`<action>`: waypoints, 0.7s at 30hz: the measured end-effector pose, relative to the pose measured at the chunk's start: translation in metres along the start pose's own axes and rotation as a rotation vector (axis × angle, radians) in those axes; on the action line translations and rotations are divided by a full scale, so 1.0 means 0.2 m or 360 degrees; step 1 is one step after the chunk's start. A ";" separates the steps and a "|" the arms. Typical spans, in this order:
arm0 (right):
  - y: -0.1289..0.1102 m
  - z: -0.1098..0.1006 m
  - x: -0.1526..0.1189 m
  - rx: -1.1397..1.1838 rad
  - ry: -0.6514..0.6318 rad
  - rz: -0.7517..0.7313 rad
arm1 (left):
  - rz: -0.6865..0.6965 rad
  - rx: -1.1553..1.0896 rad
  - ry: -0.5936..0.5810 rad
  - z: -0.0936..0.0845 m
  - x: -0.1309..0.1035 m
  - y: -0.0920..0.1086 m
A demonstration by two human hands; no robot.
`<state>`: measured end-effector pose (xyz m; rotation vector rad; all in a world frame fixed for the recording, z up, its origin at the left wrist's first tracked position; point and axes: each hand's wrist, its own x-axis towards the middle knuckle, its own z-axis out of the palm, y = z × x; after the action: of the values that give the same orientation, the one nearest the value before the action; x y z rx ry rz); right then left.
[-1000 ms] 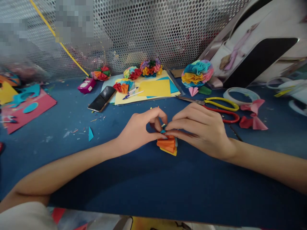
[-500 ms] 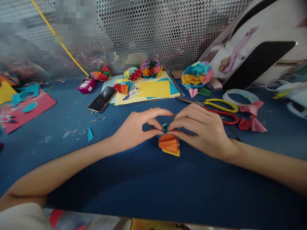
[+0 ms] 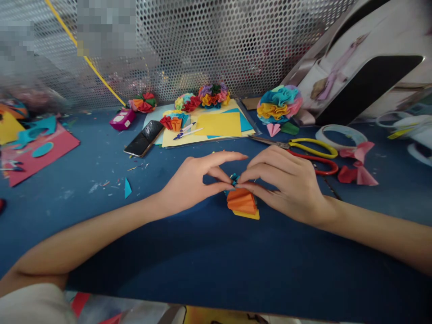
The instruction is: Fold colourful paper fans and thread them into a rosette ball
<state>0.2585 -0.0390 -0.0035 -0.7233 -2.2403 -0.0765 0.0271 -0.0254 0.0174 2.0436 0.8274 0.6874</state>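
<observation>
Both my hands meet above the blue table (image 3: 189, 265), pinching a small pleated paper flower (image 3: 242, 201) in orange, yellow and blue. My left hand (image 3: 192, 180) grips its blue top between thumb and middle finger, with the index finger stretched out above. From the other side, my right hand (image 3: 286, 184) pinches the same blue part, its fingertips almost touching the left ones. The orange folds hang below the fingertips, with a yellow piece under them. Part of the blue paper is hidden by my fingers.
Scissors (image 3: 313, 147) with yellow and red handles, a tape roll (image 3: 340, 135) and a pink paper bow (image 3: 359, 164) lie right. Behind are yellow paper (image 3: 218, 124), a phone (image 3: 144, 138) and a large paper pompom (image 3: 279, 104). A pink sheet (image 3: 64, 146) lies left.
The view has shifted slightly. The orange folds have swung a little to the right under my fingertips. Both hands keep their pinch on the paper flower.
</observation>
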 end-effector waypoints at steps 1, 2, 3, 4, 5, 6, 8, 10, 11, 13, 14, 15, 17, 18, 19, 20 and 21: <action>0.00 0.00 0.00 -0.0004 0.0002 0.0003 | -0.0001 0.0008 0.0005 0.00 0.00 0.00; 0.00 0.00 0.00 -0.0007 0.0004 0.0002 | 0.0003 0.0019 0.0012 0.00 0.00 0.00; 0.00 0.00 0.00 -0.0011 0.0003 0.0002 | 0.0012 0.0035 0.0023 0.01 -0.01 0.00; 0.00 0.00 0.00 -0.0012 0.0004 0.0002 | 0.0025 0.0056 0.0035 0.01 -0.01 0.00; 0.00 0.00 0.01 -0.0010 0.0005 0.0000 | 0.0045 0.0080 0.0052 0.02 -0.02 0.01; 0.00 0.00 0.01 -0.0002 0.0007 -0.0006 | 0.0066 0.0107 0.0072 0.02 -0.02 0.01; 0.00 0.00 0.00 0.0021 0.0005 -0.0025 | 0.0110 0.0162 0.0120 0.04 -0.03 0.02; -0.01 0.01 0.00 0.0028 -0.0014 -0.0042 | 0.0137 0.0210 0.0167 0.05 -0.04 0.02; -0.01 0.01 0.00 0.0022 -0.0027 -0.0041 | 0.0141 0.0226 0.0186 0.06 -0.04 0.03; -0.02 0.02 0.00 0.0000 -0.0061 -0.0018 | 0.0132 0.0239 0.0207 0.07 -0.04 0.04; -0.02 0.02 0.00 -0.0008 -0.0081 -0.0010 | 0.0119 0.0237 0.0209 0.07 -0.04 0.04; -0.03 0.02 0.00 -0.0013 -0.0099 -0.0008 | 0.0102 0.0234 0.0205 0.07 -0.04 0.04; -0.04 0.02 0.00 -0.0003 -0.0128 -0.0025 | 0.0072 0.0234 0.0198 0.07 -0.04 0.05; -0.03 0.01 0.01 0.0031 -0.0139 -0.0030 | 0.0066 0.0241 0.0193 0.07 -0.04 0.04; -0.03 0.00 0.02 0.0099 -0.0154 -0.0026 | 0.0073 0.0250 0.0191 0.07 -0.04 0.04; -0.01 -0.01 0.03 0.0189 -0.0181 -0.0009 | 0.0086 0.0259 0.0194 0.07 -0.04 0.04; 0.01 -0.02 0.04 0.0298 -0.0227 0.0015 | 0.0101 0.0266 0.0197 0.07 -0.04 0.03</action>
<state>0.2578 -0.0341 0.0048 -0.6550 -2.3408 0.1927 0.0344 -0.0410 0.0143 2.2021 0.9207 0.8106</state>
